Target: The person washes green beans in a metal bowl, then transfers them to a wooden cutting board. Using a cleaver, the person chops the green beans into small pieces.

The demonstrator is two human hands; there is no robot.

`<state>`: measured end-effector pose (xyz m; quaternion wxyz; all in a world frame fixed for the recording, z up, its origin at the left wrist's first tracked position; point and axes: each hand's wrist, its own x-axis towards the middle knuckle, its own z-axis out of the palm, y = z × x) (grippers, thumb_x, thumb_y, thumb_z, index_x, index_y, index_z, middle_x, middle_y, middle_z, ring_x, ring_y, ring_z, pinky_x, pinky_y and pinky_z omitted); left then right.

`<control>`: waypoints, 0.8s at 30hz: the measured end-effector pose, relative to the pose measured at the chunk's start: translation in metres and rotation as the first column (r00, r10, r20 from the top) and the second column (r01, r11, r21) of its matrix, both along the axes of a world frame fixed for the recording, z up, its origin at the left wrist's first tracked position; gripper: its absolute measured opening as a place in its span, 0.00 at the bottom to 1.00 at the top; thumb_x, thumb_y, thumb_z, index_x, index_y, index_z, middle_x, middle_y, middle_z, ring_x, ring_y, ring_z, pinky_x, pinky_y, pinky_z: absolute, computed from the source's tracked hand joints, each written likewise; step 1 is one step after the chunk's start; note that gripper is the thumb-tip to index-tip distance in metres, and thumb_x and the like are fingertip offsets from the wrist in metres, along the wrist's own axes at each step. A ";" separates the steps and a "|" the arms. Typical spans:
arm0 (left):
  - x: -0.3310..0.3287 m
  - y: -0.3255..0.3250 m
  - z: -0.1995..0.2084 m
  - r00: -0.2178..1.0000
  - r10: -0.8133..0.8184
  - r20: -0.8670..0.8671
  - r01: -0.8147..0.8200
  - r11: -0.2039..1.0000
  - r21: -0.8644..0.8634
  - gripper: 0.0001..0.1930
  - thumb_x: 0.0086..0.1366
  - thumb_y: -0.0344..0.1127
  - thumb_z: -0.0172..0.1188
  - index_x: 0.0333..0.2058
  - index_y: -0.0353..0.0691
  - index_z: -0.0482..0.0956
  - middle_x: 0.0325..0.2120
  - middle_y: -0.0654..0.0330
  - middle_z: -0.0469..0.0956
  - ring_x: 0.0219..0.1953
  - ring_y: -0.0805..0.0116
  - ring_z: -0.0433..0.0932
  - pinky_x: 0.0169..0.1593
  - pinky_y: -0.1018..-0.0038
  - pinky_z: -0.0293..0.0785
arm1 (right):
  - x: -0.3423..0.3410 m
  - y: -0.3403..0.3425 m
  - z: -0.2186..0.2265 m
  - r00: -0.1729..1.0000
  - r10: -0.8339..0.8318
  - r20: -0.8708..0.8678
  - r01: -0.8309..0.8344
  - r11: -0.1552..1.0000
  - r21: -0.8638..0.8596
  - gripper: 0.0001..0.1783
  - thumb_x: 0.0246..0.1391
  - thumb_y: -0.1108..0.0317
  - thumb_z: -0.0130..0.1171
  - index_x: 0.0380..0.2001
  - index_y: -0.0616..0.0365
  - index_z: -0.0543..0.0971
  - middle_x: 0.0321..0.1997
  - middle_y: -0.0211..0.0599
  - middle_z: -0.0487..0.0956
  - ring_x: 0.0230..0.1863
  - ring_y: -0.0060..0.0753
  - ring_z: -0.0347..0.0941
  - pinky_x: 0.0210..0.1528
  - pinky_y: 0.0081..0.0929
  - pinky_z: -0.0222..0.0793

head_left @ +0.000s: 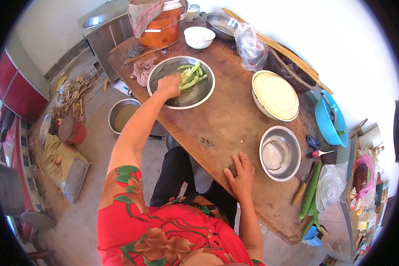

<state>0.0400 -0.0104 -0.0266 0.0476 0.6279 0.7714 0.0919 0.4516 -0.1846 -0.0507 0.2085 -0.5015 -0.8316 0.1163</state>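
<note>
Lying in a loose heap within a wide, shallow metal basin, slender green pods are met by the left hand, which is lowered over the left side of the heap. The pods are seen to be long, slightly curved and tapered, coloured pale to mid green, with lighter patches where light is caught. Some are crossed over others, and they are gathered around the middle and right of the basin, with its dark grey floor left showing about them. The basin itself is set on a brown wooden table, near the table's left edge.

The hands are held well apart. The right hand is laid on the table near its front edge, fingers spread, just beside a round metal bowl.

The left fingertips are hidden beneath the hand, so it cannot be told whether a pod is clamped between them. The pod ends nearest that hand are covered too, and an exact count is made hard by the overlaps. A pink cloth is partly hidden by the basin's rim. An orange bucket is cut off at the top, and the contents of a crumpled clear bag are obscured by folds and shine.
</note>
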 end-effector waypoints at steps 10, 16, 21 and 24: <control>0.002 0.007 0.040 0.986 -0.108 0.126 0.110 0.994 -0.009 0.41 0.37 0.43 0.73 0.56 0.44 0.73 0.56 0.51 0.73 0.59 0.50 0.70 0.57 0.53 0.68 | -0.001 0.001 0.001 1.000 0.001 -0.007 -0.001 1.000 -0.004 0.31 0.52 0.54 0.64 0.58 0.54 0.74 0.68 0.47 0.66 0.70 0.49 0.58 0.69 0.46 0.50; 0.012 0.031 0.018 0.992 -0.097 -0.078 0.093 0.995 -0.044 0.60 0.36 0.55 0.77 0.65 0.35 0.56 0.59 0.51 0.67 0.64 0.50 0.63 0.62 0.48 0.61 | -0.001 -0.001 0.004 1.000 0.000 0.015 0.000 1.000 -0.017 0.32 0.53 0.52 0.63 0.59 0.53 0.73 0.68 0.47 0.66 0.70 0.51 0.58 0.68 0.49 0.51; 0.019 0.039 0.001 0.995 -0.098 -0.033 0.098 0.995 -0.012 0.48 0.40 0.51 0.74 0.60 0.37 0.65 0.55 0.50 0.72 0.59 0.50 0.70 0.59 0.49 0.65 | 0.001 -0.001 0.001 1.000 0.008 -0.009 -0.008 1.000 -0.007 0.32 0.54 0.50 0.63 0.59 0.53 0.73 0.68 0.47 0.66 0.70 0.51 0.58 0.67 0.51 0.52; 0.027 0.037 0.003 0.986 -0.164 -0.037 0.163 0.986 -0.020 0.34 0.45 0.44 0.69 0.53 0.39 0.73 0.47 0.48 0.78 0.50 0.47 0.77 0.50 0.54 0.74 | 0.001 0.001 0.000 1.000 0.006 0.000 -0.006 1.000 -0.006 0.31 0.54 0.50 0.63 0.58 0.53 0.73 0.68 0.47 0.66 0.70 0.51 0.58 0.68 0.51 0.51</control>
